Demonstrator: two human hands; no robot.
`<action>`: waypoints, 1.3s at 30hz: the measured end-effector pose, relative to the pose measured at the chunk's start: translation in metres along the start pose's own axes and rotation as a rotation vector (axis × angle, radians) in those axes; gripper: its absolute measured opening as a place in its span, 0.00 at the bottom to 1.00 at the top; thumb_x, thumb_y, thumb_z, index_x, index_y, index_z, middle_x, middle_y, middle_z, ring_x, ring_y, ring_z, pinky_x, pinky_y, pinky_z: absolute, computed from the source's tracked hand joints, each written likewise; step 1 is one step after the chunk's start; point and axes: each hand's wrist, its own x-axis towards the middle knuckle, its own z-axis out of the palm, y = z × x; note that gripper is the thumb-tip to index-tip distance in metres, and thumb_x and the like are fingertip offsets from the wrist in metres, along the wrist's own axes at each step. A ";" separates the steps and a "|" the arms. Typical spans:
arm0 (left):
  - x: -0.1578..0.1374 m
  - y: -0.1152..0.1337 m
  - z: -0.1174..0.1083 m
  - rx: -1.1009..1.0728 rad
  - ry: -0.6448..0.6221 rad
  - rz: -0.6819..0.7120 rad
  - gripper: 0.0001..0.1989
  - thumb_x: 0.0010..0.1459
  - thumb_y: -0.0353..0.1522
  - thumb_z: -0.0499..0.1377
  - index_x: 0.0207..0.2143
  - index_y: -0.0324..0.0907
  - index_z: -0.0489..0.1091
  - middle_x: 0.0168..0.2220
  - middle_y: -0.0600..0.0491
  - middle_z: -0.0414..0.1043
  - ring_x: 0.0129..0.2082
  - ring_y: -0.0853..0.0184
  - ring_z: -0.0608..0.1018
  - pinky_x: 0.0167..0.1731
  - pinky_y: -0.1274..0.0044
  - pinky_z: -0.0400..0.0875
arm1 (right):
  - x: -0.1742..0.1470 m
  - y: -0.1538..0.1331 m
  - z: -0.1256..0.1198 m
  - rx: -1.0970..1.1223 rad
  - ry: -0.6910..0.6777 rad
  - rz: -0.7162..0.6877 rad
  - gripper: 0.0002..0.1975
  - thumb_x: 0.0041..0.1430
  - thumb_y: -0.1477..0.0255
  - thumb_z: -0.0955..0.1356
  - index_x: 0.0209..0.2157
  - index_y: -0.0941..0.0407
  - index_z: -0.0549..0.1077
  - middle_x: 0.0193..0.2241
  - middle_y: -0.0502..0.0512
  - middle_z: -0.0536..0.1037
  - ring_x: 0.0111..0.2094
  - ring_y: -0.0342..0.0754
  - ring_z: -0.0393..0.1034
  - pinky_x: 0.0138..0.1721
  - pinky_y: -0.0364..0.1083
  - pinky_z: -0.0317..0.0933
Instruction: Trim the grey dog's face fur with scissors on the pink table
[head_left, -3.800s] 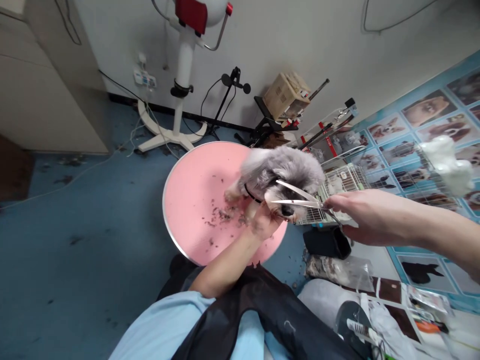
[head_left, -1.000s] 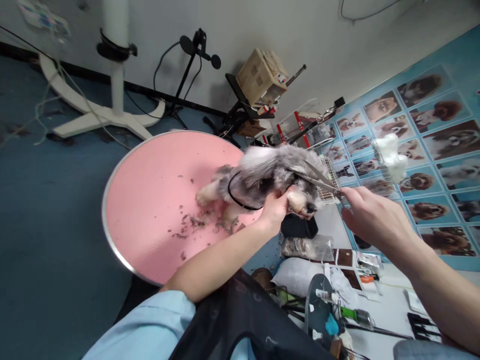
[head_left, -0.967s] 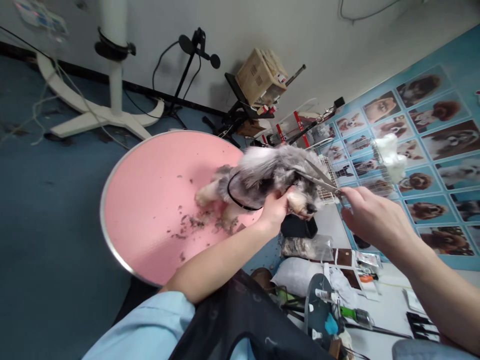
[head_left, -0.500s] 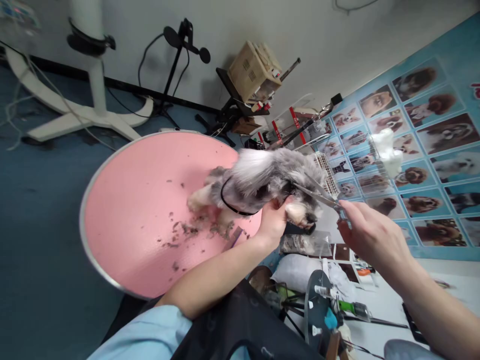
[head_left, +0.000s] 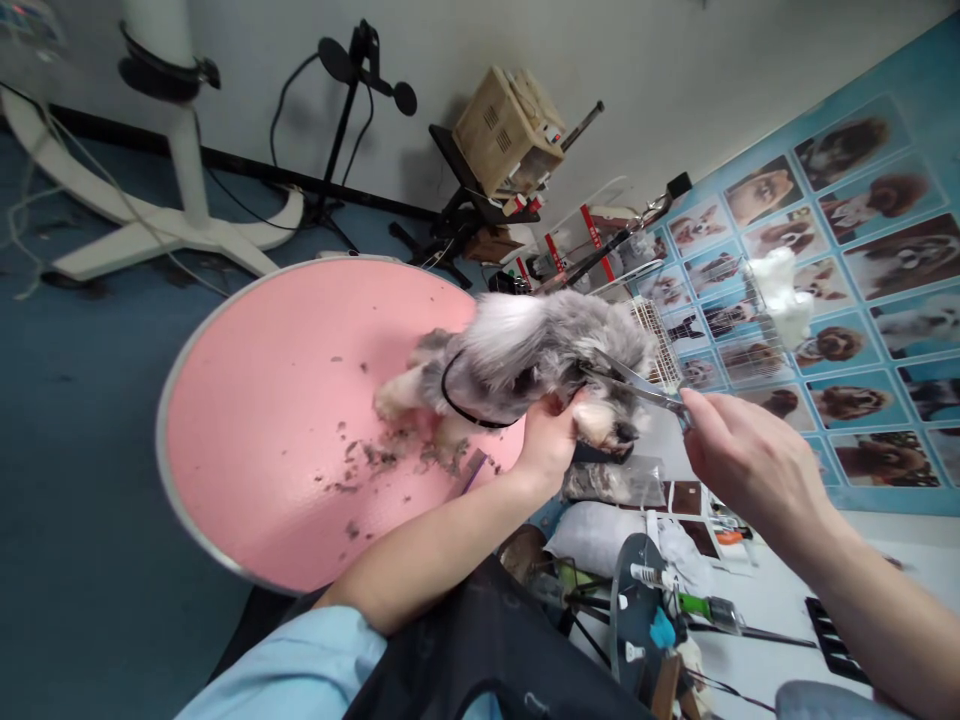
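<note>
A grey and white dog [head_left: 517,345] with a thin black loop round its body is on a round pink grooming table [head_left: 262,400]. Under its jaw, my left hand [head_left: 551,440] is closed on the fur of the muzzle, steadying the head. My right hand [head_left: 750,450] grips a pair of metal scissors [head_left: 645,390], whose blades lie against the fur near the dog's eye. A comb with a purple edge [head_left: 471,472] lies on the table beside my left forearm, and dark hair clippings [head_left: 375,458] are scattered near the dog's paws.
A small dark round stand [head_left: 637,620] at lower right bears bottles and a green-handled tool [head_left: 705,607]. Behind the dog are a beige box-shaped machine [head_left: 499,130] and a black stand [head_left: 349,110]. Dog photos [head_left: 832,345] cover the right wall.
The scissor blades have shifted slightly at the dog's face and my right hand has turned a little. My left hand stays on the muzzle. The view has moved slightly.
</note>
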 end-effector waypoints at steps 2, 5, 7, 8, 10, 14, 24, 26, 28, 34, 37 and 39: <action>0.000 0.001 0.001 -0.001 -0.005 0.016 0.06 0.57 0.32 0.68 0.38 0.41 0.82 0.43 0.50 0.85 0.45 0.61 0.82 0.52 0.72 0.74 | -0.001 0.000 0.000 -0.004 -0.009 -0.002 0.17 0.64 0.80 0.63 0.49 0.59 0.78 0.32 0.59 0.80 0.31 0.50 0.72 0.34 0.47 0.60; 0.000 0.000 0.002 0.000 0.008 0.004 0.07 0.56 0.34 0.69 0.38 0.40 0.82 0.42 0.50 0.85 0.43 0.62 0.82 0.49 0.72 0.75 | -0.005 0.000 0.001 0.006 0.003 -0.003 0.18 0.65 0.81 0.62 0.52 0.61 0.77 0.32 0.58 0.81 0.31 0.49 0.73 0.32 0.47 0.59; 0.001 -0.002 0.001 0.000 0.024 -0.013 0.08 0.55 0.34 0.70 0.37 0.40 0.81 0.40 0.50 0.84 0.41 0.62 0.82 0.47 0.72 0.75 | -0.008 0.000 0.003 0.026 0.029 0.009 0.17 0.67 0.81 0.62 0.53 0.61 0.76 0.33 0.58 0.82 0.31 0.49 0.73 0.31 0.46 0.58; 0.001 -0.004 0.000 -0.002 0.023 -0.020 0.08 0.54 0.34 0.71 0.36 0.40 0.81 0.39 0.50 0.84 0.40 0.62 0.82 0.46 0.72 0.75 | -0.009 0.000 0.004 0.039 0.039 0.022 0.17 0.68 0.80 0.63 0.54 0.61 0.76 0.34 0.58 0.82 0.31 0.48 0.74 0.30 0.46 0.58; 0.002 -0.006 -0.001 -0.008 0.013 -0.035 0.10 0.53 0.35 0.72 0.36 0.40 0.80 0.38 0.51 0.83 0.40 0.62 0.82 0.46 0.71 0.76 | -0.011 -0.001 0.006 0.066 0.050 0.062 0.17 0.68 0.79 0.63 0.54 0.60 0.76 0.37 0.58 0.83 0.31 0.48 0.74 0.30 0.45 0.59; 0.002 -0.007 -0.002 -0.005 0.018 -0.082 0.13 0.52 0.38 0.73 0.36 0.41 0.79 0.35 0.52 0.82 0.40 0.60 0.83 0.45 0.70 0.78 | -0.013 -0.001 0.009 0.107 0.063 0.068 0.17 0.68 0.78 0.62 0.52 0.59 0.76 0.36 0.59 0.83 0.33 0.50 0.76 0.33 0.46 0.63; 0.004 -0.012 -0.003 0.011 0.017 -0.067 0.13 0.53 0.40 0.72 0.35 0.41 0.79 0.34 0.52 0.82 0.36 0.62 0.81 0.41 0.71 0.76 | -0.004 0.001 0.003 -0.024 -0.002 -0.010 0.17 0.66 0.80 0.62 0.52 0.59 0.77 0.34 0.59 0.81 0.33 0.52 0.72 0.37 0.48 0.62; 0.004 -0.011 -0.002 0.011 0.009 -0.045 0.13 0.53 0.39 0.72 0.35 0.41 0.79 0.34 0.52 0.82 0.36 0.62 0.81 0.41 0.71 0.76 | -0.002 0.001 0.001 -0.045 0.006 -0.022 0.17 0.67 0.81 0.62 0.52 0.60 0.77 0.34 0.59 0.81 0.33 0.52 0.71 0.37 0.48 0.61; 0.003 -0.008 0.000 0.018 0.018 -0.004 0.11 0.53 0.37 0.72 0.35 0.40 0.80 0.36 0.51 0.83 0.38 0.62 0.81 0.43 0.73 0.75 | -0.001 0.001 0.000 -0.044 0.010 -0.026 0.18 0.67 0.82 0.61 0.52 0.61 0.76 0.33 0.59 0.80 0.32 0.52 0.70 0.37 0.48 0.61; 0.003 -0.003 0.002 0.035 0.055 -0.014 0.08 0.52 0.35 0.72 0.31 0.40 0.79 0.33 0.53 0.81 0.37 0.63 0.80 0.41 0.74 0.74 | -0.001 -0.001 0.002 0.000 0.027 -0.010 0.17 0.67 0.82 0.61 0.51 0.61 0.77 0.32 0.59 0.79 0.31 0.51 0.70 0.35 0.48 0.59; 0.004 -0.005 -0.001 0.065 0.034 0.006 0.07 0.53 0.34 0.70 0.31 0.39 0.79 0.32 0.53 0.81 0.35 0.64 0.79 0.40 0.74 0.73 | -0.003 0.003 0.003 0.004 0.029 -0.002 0.17 0.67 0.81 0.62 0.51 0.60 0.76 0.35 0.59 0.81 0.33 0.51 0.72 0.37 0.48 0.61; 0.004 -0.006 -0.002 0.074 0.011 0.017 0.08 0.53 0.35 0.70 0.31 0.39 0.79 0.31 0.53 0.80 0.36 0.64 0.79 0.42 0.73 0.73 | -0.005 0.007 0.002 0.024 0.051 -0.010 0.16 0.67 0.80 0.62 0.51 0.59 0.76 0.37 0.59 0.82 0.33 0.51 0.72 0.38 0.47 0.62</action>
